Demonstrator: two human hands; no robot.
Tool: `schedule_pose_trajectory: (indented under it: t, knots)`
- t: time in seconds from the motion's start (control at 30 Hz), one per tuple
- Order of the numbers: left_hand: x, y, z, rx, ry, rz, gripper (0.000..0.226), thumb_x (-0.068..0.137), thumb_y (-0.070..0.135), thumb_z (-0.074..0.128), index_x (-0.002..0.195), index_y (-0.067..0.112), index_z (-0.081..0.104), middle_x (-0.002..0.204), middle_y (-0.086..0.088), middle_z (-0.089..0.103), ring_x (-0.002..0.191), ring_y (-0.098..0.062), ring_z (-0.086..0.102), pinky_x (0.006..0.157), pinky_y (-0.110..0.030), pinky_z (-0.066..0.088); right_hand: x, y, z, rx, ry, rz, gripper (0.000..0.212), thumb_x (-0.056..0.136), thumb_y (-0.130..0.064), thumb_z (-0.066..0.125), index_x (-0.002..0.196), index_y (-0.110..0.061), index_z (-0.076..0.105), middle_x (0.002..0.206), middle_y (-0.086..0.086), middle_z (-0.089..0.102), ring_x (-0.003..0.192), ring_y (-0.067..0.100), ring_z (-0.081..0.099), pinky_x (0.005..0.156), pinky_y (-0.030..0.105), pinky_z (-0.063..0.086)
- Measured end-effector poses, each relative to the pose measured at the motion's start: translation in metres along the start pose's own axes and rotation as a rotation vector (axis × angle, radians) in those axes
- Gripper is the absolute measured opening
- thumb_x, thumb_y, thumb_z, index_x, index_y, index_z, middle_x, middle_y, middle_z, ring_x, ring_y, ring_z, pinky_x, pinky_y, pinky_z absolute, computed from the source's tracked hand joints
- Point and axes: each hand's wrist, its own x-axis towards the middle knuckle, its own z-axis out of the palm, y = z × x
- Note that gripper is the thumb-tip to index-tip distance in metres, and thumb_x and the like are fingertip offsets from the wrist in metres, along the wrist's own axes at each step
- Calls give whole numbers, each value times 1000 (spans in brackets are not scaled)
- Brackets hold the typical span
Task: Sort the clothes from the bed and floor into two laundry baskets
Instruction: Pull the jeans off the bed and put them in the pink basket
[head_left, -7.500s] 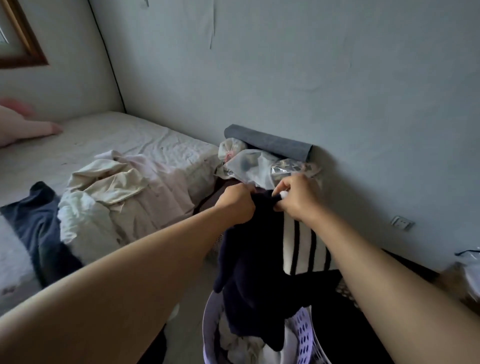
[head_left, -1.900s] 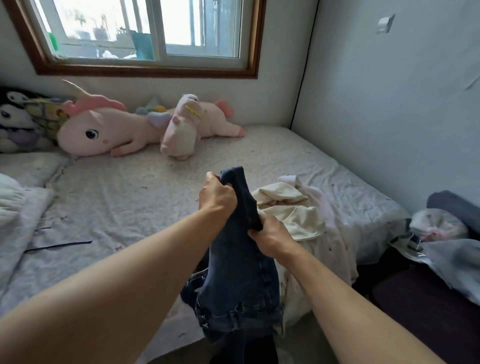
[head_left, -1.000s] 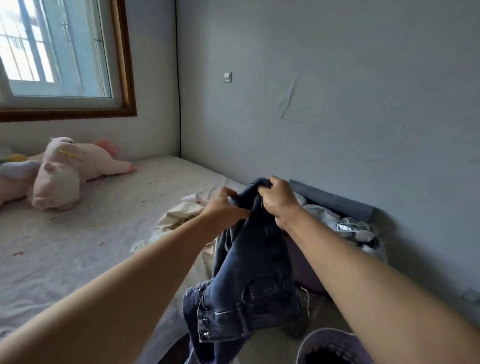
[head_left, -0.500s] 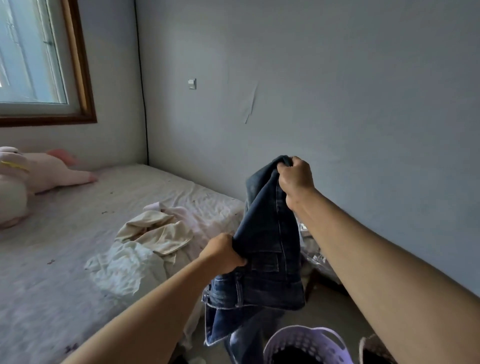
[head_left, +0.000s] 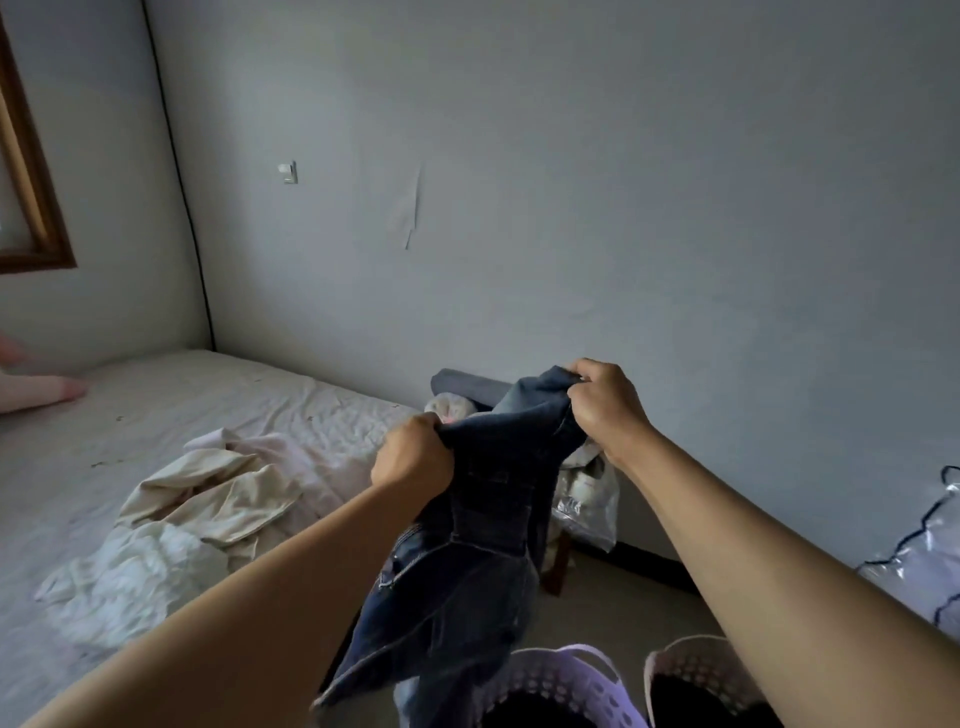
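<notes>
At the far left, a window frame (head_left: 36, 208) is seen on the wall, and a pink plush limb (head_left: 41, 392) lies on the bed (head_left: 182, 395) below it. Pale clothes (head_left: 197, 514) are heaped on the bed near its right edge, a cream piece on top and a white one in front. The jeans (head_left: 467, 561) are held up in the air between bed and wall, above the baskets. The left hand (head_left: 413, 462) is curled around a bunch of denim at the jeans' left side; the right hand (head_left: 605, 402), higher and nearer the wall, is closed on their upper end. The rest of the jeans hangs down to the lower edge. Behind them, a grey roll (head_left: 462, 384) and a clear bag (head_left: 587, 509) are seen on a stool against the wall. Below, a lilac basket (head_left: 550, 680) stands on the floor, with a second basket (head_left: 696, 670) just beside it on the right; dark contents show in both. At the far right, clear plastic (head_left: 919, 561) lies by the wall.
</notes>
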Motion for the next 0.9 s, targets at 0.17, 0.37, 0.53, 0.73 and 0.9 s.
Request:
schedule_pose_trajectory:
  t: [0.17, 0.37, 0.53, 0.73, 0.9]
  knots:
    - [6, 48, 20, -192, -7, -32, 35, 80, -2, 41, 102, 15, 62, 104, -19, 65, 99, -37, 61, 86, -39, 52, 1, 34, -23, 51, -312, 20, 31, 73, -38, 75, 86, -12, 66, 81, 0, 63, 79, 16, 60, 69, 28, 44]
    - [7, 107, 40, -252, -10, 2, 44, 82, 3, 42, 116, 21, 62, 110, -14, 65, 109, -35, 58, 94, -33, 48, -2, 67, -27, -51, -424, 18, 52, 56, -39, 86, 100, -19, 66, 96, -4, 69, 92, 16, 65, 81, 31, 54]
    - [2, 146, 56, -340, -66, 45, 43, 86, -3, 39, 120, 16, 59, 119, -12, 58, 109, -35, 56, 91, -33, 45, -4, 75, -40, 0, -311, 29, 85, 41, -42, 86, 119, -20, 60, 110, -1, 68, 104, 15, 63, 94, 37, 52]
    - [-2, 191, 60, -443, -81, 152, 44, 84, -4, 42, 121, 13, 58, 117, -15, 63, 110, -32, 58, 84, -30, 45, 6, 73, -72, -157, -19, 71, 60, 67, -21, 81, 118, -3, 54, 113, 12, 61, 108, 29, 59, 87, 32, 49]
    - [-5, 220, 51, -568, -134, 255, 44, 84, -3, 46, 122, 13, 58, 115, -16, 64, 105, -33, 61, 89, -39, 54, 22, 72, -104, -248, 161, 60, 40, 73, -15, 74, 107, -2, 58, 104, 12, 63, 98, 30, 61, 64, 24, 37]
